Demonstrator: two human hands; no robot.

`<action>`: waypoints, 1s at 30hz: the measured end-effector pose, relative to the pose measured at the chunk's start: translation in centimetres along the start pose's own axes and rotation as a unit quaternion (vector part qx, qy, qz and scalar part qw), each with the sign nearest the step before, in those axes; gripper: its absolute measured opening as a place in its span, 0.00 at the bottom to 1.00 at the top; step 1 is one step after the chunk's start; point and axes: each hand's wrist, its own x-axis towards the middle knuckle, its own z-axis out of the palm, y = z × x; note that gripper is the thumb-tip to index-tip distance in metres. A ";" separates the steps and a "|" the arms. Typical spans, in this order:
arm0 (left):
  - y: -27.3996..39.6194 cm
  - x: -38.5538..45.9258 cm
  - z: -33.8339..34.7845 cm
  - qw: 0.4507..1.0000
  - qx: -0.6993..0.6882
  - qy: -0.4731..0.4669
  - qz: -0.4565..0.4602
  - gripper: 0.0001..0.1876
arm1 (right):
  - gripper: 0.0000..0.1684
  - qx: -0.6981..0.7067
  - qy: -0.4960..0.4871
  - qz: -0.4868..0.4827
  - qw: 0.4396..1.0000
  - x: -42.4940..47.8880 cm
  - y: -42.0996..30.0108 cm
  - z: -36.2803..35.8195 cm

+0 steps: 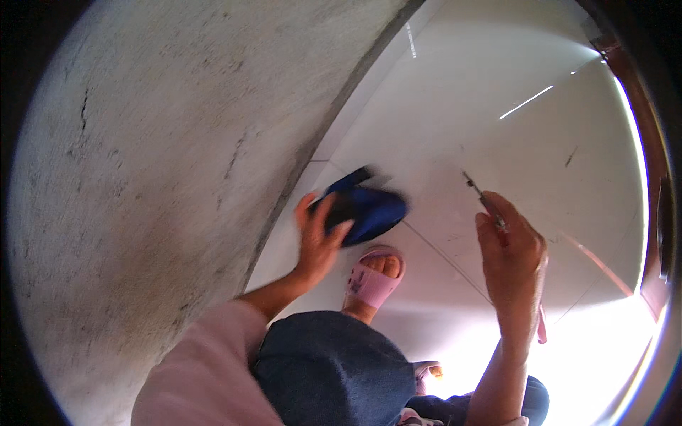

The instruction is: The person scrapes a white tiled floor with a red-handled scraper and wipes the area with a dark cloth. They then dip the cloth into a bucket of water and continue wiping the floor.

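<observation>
My left hand point(319, 234) grips a dark blue and black object point(375, 213) by its near-left end, close to the base of the wall. Motion blurs it, so its kind cannot be told; a narrow dark piece sticks out from its upper side. To the right, my right hand point(514, 255) is closed around a slim metal hand tool point(482, 198) with reddish handles, perhaps pliers. Its thin tip points up and left, away from the blue object. One handle end shows below the hand, while the fingers hide much of the grip.
A rough, stained concrete wall point(160, 160) rises on the left. Pale glossy floor tiles point(453, 122) reflect light. My foot in a pink slide sandal point(373, 279) stands below the blue object; my bent knee point(333, 367) is nearer. Strong glare covers the lower right, beside a reddish-brown edge point(636, 106).
</observation>
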 end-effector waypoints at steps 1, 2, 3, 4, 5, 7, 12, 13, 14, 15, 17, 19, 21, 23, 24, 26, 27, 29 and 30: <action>-3.1 -2.8 -0.9 0.998 0.013 0.026 -0.061 0.33 | 0.16 0.000 0.015 -0.024 1.000 0.1 0.4 0.2; -9.4 -6.1 -0.8 0.984 0.107 0.020 -0.144 0.36 | 0.17 0.008 -0.002 -0.019 1.000 0.2 -0.3 0.0; -11.5 -5.7 1.0 0.955 0.150 0.055 -0.250 0.37 | 0.17 0.010 -0.011 -0.011 1.000 0.4 -0.2 0.3; -10.9 -4.3 2.0 0.913 0.183 0.080 -0.356 0.38 | 0.17 0.012 -0.010 -0.008 1.000 0.5 -0.2 0.6; -9.6 -2.0 5.1 0.849 0.168 0.149 -0.478 0.39 | 0.18 0.014 -0.009 -0.005 1.000 0.7 -0.3 0.7; -3.9 4.1 7.6 0.743 0.109 0.219 -0.623 0.39 | 0.18 0.017 -0.019 0.004 1.000 1.2 -0.3 1.0; 8.0 18.0 10.7 0.782 0.065 0.207 -0.584 0.39 | 0.19 0.026 -0.027 0.044 0.998 1.1 0.5 0.6; 10.0 18.9 11.3 0.793 0.053 0.205 -0.572 0.39 | 0.19 0.030 -0.025 0.054 0.998 1.2 0.7 0.5; 12.2 19.7 12.3 0.804 0.038 0.194 -0.561 0.40 | 0.19 0.023 -0.017 0.065 0.997 1.1 1.2 0.2; 13.6 20.5 13.4 0.814 0.026 0.183 -0.551 0.40 | 0.20 0.017 -0.012 0.079 0.997 0.7 1.9 0.1; 16.0 21.2 13.7 0.948 0.091 0.133 -0.276 0.35 | 0.21 0.022 -0.007 0.098 0.995 0.5 2.6 -0.2; 17.4 23.5 14.5 0.974 0.097 0.120 -0.164 0.28 | 0.21 0.030 -0.016 0.123 0.992 -0.1 2.6 -0.6; 18.4 23.3 14.7 0.998 0.050 0.043 0.002 0.22 | 0.19 0.001 -0.023 0.152 0.988 -0.6 2.9 -1.1; 18.5 22.4 15.4 0.959 -0.215 -0.028 0.184 0.25 | 0.18 -0.014 0.000 0.153 0.988 -0.6 3.8 -2.0; 20.2 20.8 15.2 0.935 -0.319 -0.040 0.151 0.27 | 0.17 -0.024 0.022 0.170 0.985 -0.9 4.7 -2.6; 22.8 20.9 11.2 0.937 -0.337 -0.043 0.080 0.32 | 0.18 -0.022 0.060 0.192 0.979 -1.3 5.2 -3.6; 20.8 22.8 11.0 0.911 -0.411 -0.024 0.024 0.34 | 0.18 -0.018 0.070 0.199 0.977 -1.5 5.1 -3.9; 18.5 25.3 10.2 0.979 -0.183 0.050 0.075 0.36 | 0.17 -0.021 0.070 0.214 0.974 -2.8 5.9 -4.1; 17.4 27.0 10.9 0.994 -0.090 0.038 0.057 0.37 | 0.17 -0.022 0.067 0.217 0.974 -3.2 6.2 -4.0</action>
